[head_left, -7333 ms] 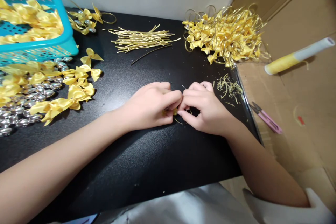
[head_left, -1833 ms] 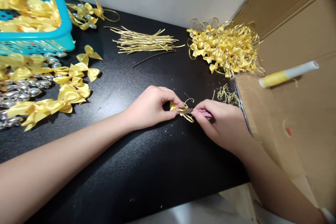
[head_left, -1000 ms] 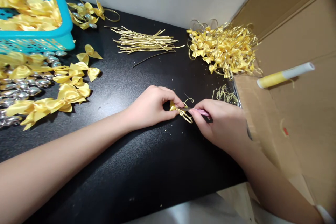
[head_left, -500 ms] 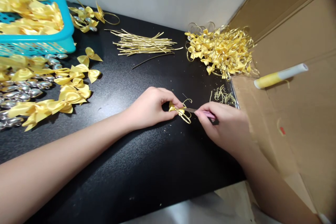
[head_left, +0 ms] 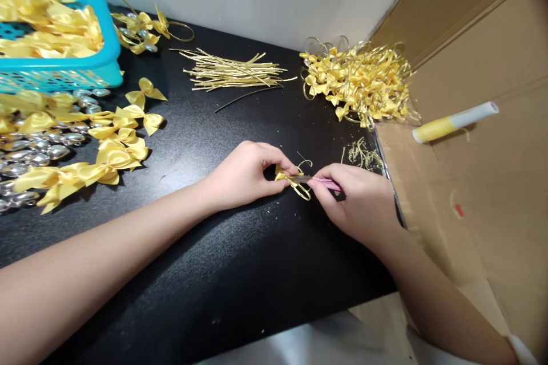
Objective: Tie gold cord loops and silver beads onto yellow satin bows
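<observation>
Between thumb and fingers, my left hand (head_left: 252,177) pinches a small yellow ribbon bow (head_left: 279,173). A loop of gold cord (head_left: 304,192) hangs out of the bow toward the right, and a thin loose cord end curls above it. My right hand (head_left: 357,197) is closed around a slim pink-handled metal tool (head_left: 329,183), whose kind I cannot make out. Its narrow metal end reaches left to the bow at my left fingertips. The fingers hide part of the bow and the tool's tip.
A turquoise basket (head_left: 112,48) of yellow bows stands back left, with more bows (head_left: 115,154) and silver beads (head_left: 40,151) before it. Gold cord strips (head_left: 237,71) lie at the back. Finished-looking looped bows (head_left: 359,80) and cord clippings (head_left: 363,154) sit right, beside cardboard (head_left: 483,182).
My right hand has shifted slightly left, bringing the pink-handled tool's metal end further onto the bow. My left hand and its bow stay nearly still.
</observation>
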### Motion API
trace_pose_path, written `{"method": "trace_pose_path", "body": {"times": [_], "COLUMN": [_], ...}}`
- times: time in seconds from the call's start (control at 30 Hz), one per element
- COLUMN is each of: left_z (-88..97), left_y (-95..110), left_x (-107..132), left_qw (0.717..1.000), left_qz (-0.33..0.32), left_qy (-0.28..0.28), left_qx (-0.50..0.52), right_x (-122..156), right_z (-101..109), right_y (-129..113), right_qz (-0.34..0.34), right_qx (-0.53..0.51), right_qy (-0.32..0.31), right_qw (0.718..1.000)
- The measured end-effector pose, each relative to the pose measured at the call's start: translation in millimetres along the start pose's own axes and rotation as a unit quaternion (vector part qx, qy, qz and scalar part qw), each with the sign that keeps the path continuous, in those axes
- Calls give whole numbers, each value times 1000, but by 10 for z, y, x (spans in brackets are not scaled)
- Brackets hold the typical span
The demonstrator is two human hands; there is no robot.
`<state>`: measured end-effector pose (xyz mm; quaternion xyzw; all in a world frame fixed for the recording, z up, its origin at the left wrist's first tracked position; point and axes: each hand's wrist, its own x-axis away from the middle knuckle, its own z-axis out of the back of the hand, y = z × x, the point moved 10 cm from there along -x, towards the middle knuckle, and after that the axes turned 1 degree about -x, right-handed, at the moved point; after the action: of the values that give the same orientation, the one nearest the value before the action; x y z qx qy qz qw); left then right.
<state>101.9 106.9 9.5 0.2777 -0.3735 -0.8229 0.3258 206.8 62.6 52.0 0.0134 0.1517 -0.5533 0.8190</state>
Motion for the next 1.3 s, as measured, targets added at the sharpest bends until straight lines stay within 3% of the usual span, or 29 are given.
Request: {"method": "trace_pose_path", "body": {"times": [0.5, 1.1, 1.3], "left_z": [8, -2, 6], "left_y": [-2, -4, -2], "left_x": [1, 0, 1], "left_qw": [1000, 1000, 1000], "left_qz": [5, 3, -8], "left_qy": [2, 2, -2], "left_qx": [-3, -1, 3], "right_x": [19, -13, 54], "right_z": [4, -10, 23], "right_y": [5, -28, 105], "right_qz": [-9, 0, -23], "right_qx": [20, 11, -36], "right_qy": [-10, 23, -14], "right_qw": [1000, 1000, 999]}}
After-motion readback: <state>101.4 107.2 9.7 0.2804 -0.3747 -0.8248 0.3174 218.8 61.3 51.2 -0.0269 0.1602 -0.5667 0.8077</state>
